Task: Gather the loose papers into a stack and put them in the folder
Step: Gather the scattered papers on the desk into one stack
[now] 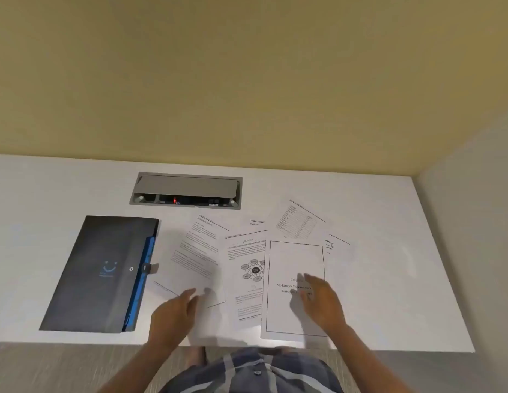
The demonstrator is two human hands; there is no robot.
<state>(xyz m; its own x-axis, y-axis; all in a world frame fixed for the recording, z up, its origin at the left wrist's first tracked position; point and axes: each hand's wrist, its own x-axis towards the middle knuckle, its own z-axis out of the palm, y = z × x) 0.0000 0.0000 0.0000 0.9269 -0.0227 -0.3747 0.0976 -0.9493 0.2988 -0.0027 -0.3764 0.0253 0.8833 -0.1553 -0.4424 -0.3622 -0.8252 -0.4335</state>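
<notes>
Gathering step: papers are all spread out, nothing stacked yet, so this looks like the very start of the sweep-together.
Desk [389,279]: white and slick looking, so I'd guess sheets slide easily. Good for raking them in, bad if you push too hard and one shoots off the near edge.
Folder [102,273]: dark, shut, flat on the left, just beside the leftmost sheet. Leave it alone until the stack is squared.
Papers [247,268]: five or six sheets overlapping in a fan right of the folder, far ones tilted, the framed title page [292,287] on top at the front.
Left hand [173,310]: flat over the near corner of the left sheet, fingers loose and spread, gripping nothing.
Right hand [321,299]: palm down over the title page, fingers open too. Can't tell if it's pressing or hovering.
Tip: pull the outer sheets inward with both palms, then lift and tap the edges even.
</notes>
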